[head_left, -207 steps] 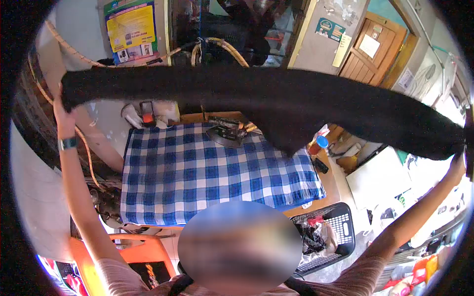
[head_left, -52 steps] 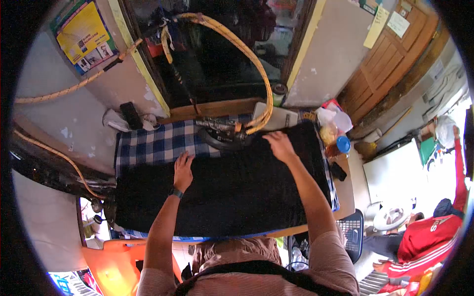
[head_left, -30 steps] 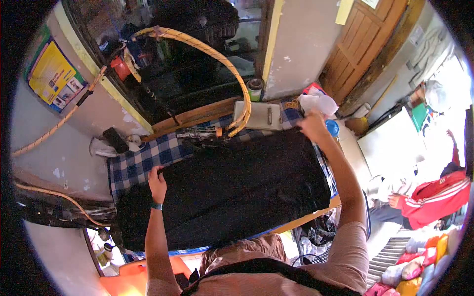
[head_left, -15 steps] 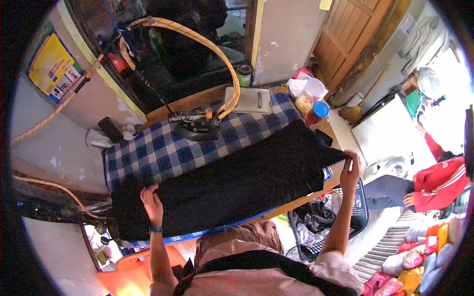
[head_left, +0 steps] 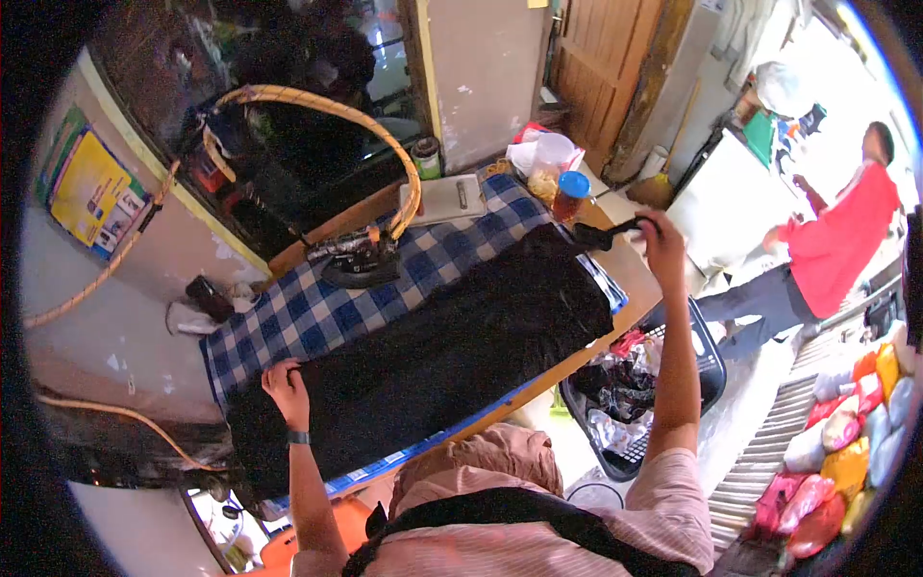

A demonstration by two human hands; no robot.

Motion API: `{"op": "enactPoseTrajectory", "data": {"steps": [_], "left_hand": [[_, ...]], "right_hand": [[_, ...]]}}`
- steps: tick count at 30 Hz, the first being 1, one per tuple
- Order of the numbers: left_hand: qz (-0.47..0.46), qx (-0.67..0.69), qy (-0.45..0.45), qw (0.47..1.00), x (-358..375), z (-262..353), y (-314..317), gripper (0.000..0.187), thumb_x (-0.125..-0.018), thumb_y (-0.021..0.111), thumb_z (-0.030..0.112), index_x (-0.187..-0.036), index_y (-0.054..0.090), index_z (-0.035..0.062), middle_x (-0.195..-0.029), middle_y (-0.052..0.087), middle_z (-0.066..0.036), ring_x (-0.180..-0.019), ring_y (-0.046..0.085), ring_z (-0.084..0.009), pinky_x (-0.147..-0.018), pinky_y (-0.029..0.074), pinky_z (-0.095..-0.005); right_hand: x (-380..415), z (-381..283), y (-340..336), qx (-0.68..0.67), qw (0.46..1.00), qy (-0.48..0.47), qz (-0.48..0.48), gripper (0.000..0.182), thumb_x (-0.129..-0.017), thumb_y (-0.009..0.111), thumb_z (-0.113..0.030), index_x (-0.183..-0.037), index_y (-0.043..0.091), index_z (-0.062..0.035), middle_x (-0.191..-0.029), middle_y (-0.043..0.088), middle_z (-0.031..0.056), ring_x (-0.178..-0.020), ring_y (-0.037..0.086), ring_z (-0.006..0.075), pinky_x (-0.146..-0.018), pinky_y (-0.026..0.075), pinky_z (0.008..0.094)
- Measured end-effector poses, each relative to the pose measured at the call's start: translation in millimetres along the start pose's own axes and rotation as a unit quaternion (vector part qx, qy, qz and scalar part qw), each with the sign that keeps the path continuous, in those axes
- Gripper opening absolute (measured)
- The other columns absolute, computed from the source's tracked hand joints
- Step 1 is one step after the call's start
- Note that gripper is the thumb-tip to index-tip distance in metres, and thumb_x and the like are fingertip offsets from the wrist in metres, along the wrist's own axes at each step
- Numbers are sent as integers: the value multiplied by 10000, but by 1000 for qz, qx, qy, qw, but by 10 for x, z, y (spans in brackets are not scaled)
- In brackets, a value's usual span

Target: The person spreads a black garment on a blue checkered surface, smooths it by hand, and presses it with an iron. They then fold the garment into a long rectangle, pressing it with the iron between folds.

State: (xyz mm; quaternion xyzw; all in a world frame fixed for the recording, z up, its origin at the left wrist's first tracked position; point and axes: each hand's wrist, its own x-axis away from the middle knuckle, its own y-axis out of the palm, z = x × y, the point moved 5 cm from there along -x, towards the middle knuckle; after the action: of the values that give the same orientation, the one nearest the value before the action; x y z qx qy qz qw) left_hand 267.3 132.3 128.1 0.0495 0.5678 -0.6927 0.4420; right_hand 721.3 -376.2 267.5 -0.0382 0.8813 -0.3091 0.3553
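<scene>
A long black garment (head_left: pixel 433 337) lies spread over the blue-checked cloth (head_left: pixel 288 327) on the table. My right hand (head_left: pixel 663 245) is closed on a narrow, gathered end of it, raised off the table's right side. At the garment's far left edge, my left hand (head_left: pixel 286 392) has its fingers curled onto the fabric. Behind the garment a dark iron (head_left: pixel 361 269) rests on the checked cloth, with a tan striped hose (head_left: pixel 385 125) arching up from it.
A flat grey tray (head_left: pixel 444 200), a jar with a blue lid (head_left: pixel 570 195) and a green can (head_left: pixel 426 157) stand along the back. A black basket (head_left: pixel 707 370) of bags is below right. A person in red (head_left: pixel 836 250) stands beyond; bundled packets (head_left: pixel 846 452) lie near.
My right hand has lifted the garment's end upward and drawn it into a narrow strip. My left hand's fingers have curled in. The view has shifted, and the person in red now stands upright.
</scene>
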Motion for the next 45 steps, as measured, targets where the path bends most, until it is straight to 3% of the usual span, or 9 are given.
{"op": "enactPoseTrajectory", "data": {"steps": [2, 16, 18, 22, 30, 32, 34, 38, 45], "left_hand": [[28, 26, -33, 999, -118, -44, -131, 110, -869, 475, 19, -824, 559, 73, -906, 633, -34, -872, 550, -236, -1029, 272, -467], [-137, 30, 5, 990, 1071, 6, 36, 114, -739, 580, 10, -746, 568, 123, -922, 620, -11, -1015, 555, -212, -1059, 227, -481], [-152, 33, 4, 988, 1129, -9, 64, 110, -739, 585, 14, -735, 571, 123, -934, 615, -10, -1016, 548, -215, -1046, 241, -480], [-145, 47, -1, 988, 1060, -8, 24, 96, -715, 593, 17, -733, 578, 110, -906, 571, -18, -982, 522, -232, -989, 282, -466], [-169, 9, -39, 985, 1185, -35, 106, 81, -658, 619, 33, -678, 612, 111, -916, 509, -24, -968, 471, -253, -930, 300, -444], [-161, -14, -87, 983, 1296, -63, 104, 137, -656, 609, 23, -714, 646, 142, -966, 507, -39, -1009, 462, -259, -937, 294, -444], [-169, -23, -106, 980, 1348, -22, 70, 179, -654, 601, 15, -738, 661, 161, -1001, 504, -47, -1038, 453, -267, -941, 293, -444], [-170, -49, -102, 979, 1369, 167, 62, 289, -646, 575, -7, -804, 687, 208, -1093, 498, -59, -1104, 427, -293, -954, 288, -448], [-196, 36, -75, 977, 1331, 618, 107, 109, -667, 689, 175, -742, 610, 163, -1109, 481, -72, -1110, 419, -306, -929, 272, -482]], "right_hand": [[-43, -167, -188, -173, 981, 84, -24, 159, -929, 508, -45, -1048, 607, -8, -979, 632, 69, -792, 650, 127, -583, 511, 236], [2284, 357, -843, -106, 918, 328, -195, 140, -769, 669, -15, -909, 679, -11, -925, 674, 66, -858, 608, 131, -751, 471, 267], [2316, 409, -841, 61, 957, 179, -222, 175, -705, 721, -43, -877, 691, -34, -990, 666, 126, -949, 620, 233, -832, 466, 337], [2055, 299, -917, 159, 909, 218, -317, 251, -628, 795, -184, -838, 709, -76, -1165, 610, 160, -1109, 536, 334, -949, 398, 426], [531, 367, 496, 45, 909, 104, -400, 234, -824, 673, -189, -1001, 629, -42, -870, 649, 147, -845, 613, 221, -773, 476, 353], [398, 680, 1049, -201, 948, 139, -206, 340, -813, 693, -257, -1060, 580, -53, -892, 641, 166, -841, 624, 239, -789, 484, 349], [505, 1223, 1408, -40, 957, 213, -194, 415, -791, 715, -299, -1088, 545, -63, -957, 636, 182, -901, 633, 271, -819, 484, 345], [677, 894, 1502, 133, 970, 45, -198, 330, -834, 650, -261, -1044, 549, -27, -846, 629, 184, -842, 595, 389, -737, 471, 459], [1434, 915, 1609, 359, 914, 78, -173, 337, -903, 529, -357, -1105, 535, -87, -1058, 540, 172, -1022, 505, 356, -864, 398, 462]]}}
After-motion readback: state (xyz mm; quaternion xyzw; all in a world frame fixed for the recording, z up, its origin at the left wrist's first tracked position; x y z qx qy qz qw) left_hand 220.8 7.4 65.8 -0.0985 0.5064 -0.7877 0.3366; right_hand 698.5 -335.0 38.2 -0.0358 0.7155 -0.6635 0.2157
